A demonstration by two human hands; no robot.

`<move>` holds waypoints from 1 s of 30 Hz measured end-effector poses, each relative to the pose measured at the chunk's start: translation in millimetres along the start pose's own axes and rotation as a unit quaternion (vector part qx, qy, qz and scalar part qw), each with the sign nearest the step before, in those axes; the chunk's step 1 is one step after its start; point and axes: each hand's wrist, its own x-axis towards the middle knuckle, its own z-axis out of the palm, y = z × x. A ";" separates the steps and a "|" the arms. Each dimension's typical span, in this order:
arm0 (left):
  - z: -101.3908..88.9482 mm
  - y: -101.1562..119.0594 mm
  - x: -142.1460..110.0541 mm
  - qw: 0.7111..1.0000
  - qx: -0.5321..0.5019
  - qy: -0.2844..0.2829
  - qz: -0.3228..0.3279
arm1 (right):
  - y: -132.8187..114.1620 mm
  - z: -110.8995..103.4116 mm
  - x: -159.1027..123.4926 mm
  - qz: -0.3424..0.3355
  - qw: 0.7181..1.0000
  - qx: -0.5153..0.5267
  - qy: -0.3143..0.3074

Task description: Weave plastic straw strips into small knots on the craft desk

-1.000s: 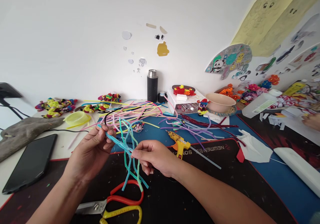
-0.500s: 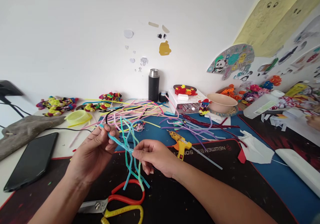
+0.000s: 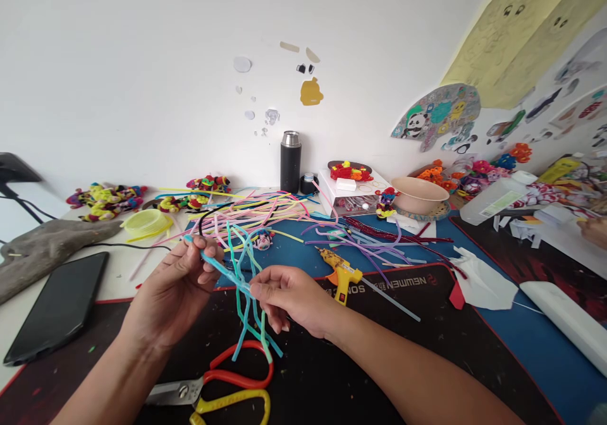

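Head view shows a white wall [image 3: 142,96] behind a white worktop [image 3: 121,276], its black, red-edged mat [image 3: 341,374] lettered NEWMEN just right of a yellow plastic glue gun [image 3: 349,276]. Left of that gun, a bundle of fuzzy blue-green stems [image 3: 222,271] hangs above the mat, fingers of the left hand [image 3: 171,283] and right hand [image 3: 294,297] clamped on it. Steel scissors [image 3: 192,391] with red and yellow looped handles lie nearer, left of the gun; a black cylindrical flask [image 3: 290,167] stands behind it.
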 end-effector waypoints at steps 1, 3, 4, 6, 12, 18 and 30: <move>0.5 -0.1 0.2 1.000 -0.003 0.006 0.002 | 0.1 0.1 -0.1 0.003 1.000 0.005 -0.005; 0.6 -0.5 0.8 1.000 -0.006 0.015 0.004 | 0.0 0.2 -0.6 0.008 1.000 0.010 -0.017; 0.1 -0.8 1.4 1.000 -0.009 0.020 0.005 | -0.1 0.3 -1.0 0.010 1.000 0.009 -0.026; -1.4 -1.4 2.6 1.000 -0.017 0.026 0.005 | -0.2 0.3 -1.7 0.013 0.999 0.002 -0.045; -3.3 -1.5 4.0 0.999 -0.029 0.031 0.001 | 0.5 0.2 -2.5 0.016 0.998 0.000 -0.063; -2.6 -1.6 3.8 0.998 -0.029 0.049 0.002 | 0.8 0.6 -2.5 0.014 0.998 0.002 -0.055; -1.0 -2.0 7.3 0.996 -0.026 0.087 0.006 | -1.4 2.5 -3.4 0.002 0.999 -0.001 -0.049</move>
